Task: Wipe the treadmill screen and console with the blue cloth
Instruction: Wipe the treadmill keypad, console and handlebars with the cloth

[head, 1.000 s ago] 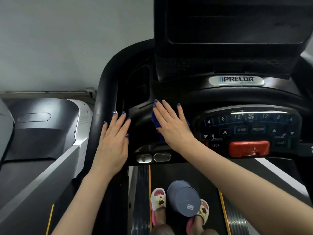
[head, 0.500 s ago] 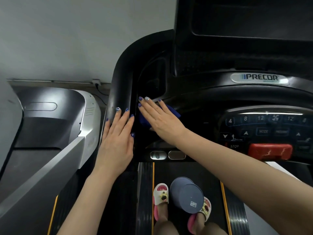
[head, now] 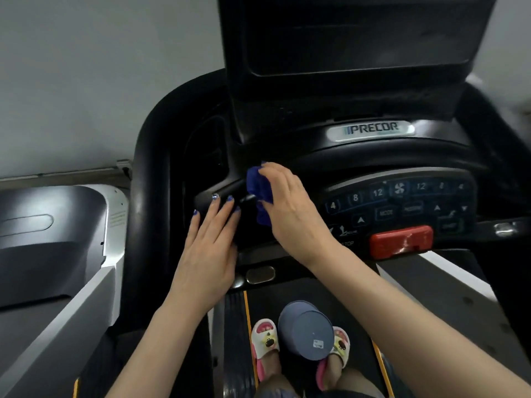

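Right hand (head: 290,208) now curls, bunching blue cloth (head: 260,193) on console (head: 316,159).

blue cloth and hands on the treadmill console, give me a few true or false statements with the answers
1. The right hand grips the blue cloth against the console. True.
2. The left hand also holds a cloth. False: it rests flat on the console's left side, fingers straight, holding nothing.
3. The cloth is being rubbed on the red stop button. False: the cloth is well left of the button, apart from it.
4. A Precor badge sits below the dark screen. True.
5. A round grey lid-like object lies by the person's slippers on the belt. True.
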The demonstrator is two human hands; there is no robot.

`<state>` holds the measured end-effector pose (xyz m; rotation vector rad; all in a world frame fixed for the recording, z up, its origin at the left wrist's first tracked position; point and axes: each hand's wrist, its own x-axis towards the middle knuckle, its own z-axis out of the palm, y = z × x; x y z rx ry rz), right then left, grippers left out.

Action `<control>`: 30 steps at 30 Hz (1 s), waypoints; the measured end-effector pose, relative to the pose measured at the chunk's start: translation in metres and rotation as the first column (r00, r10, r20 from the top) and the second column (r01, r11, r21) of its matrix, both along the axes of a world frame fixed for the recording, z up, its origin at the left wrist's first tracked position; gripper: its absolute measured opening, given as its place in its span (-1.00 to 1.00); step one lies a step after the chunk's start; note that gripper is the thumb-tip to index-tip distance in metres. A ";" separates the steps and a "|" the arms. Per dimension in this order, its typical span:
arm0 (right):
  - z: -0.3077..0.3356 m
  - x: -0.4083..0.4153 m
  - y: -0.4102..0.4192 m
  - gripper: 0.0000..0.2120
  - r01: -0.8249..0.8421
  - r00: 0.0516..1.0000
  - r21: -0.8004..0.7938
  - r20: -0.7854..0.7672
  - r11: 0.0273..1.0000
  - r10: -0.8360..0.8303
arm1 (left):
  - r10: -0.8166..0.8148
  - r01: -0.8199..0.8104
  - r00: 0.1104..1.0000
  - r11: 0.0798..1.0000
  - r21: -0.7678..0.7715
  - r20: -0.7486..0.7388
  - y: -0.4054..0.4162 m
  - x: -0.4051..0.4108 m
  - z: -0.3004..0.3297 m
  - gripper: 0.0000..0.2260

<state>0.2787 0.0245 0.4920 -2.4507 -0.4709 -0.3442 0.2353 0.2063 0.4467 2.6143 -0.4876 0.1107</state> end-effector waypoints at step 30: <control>-0.084 -0.114 -0.066 -0.60 0.329 0.917 0.059 0.218 0.942 -0.334 | -0.248 0.248 0.967 0.969 0.007 0.050 -0.094 0.037 0.001 -0.43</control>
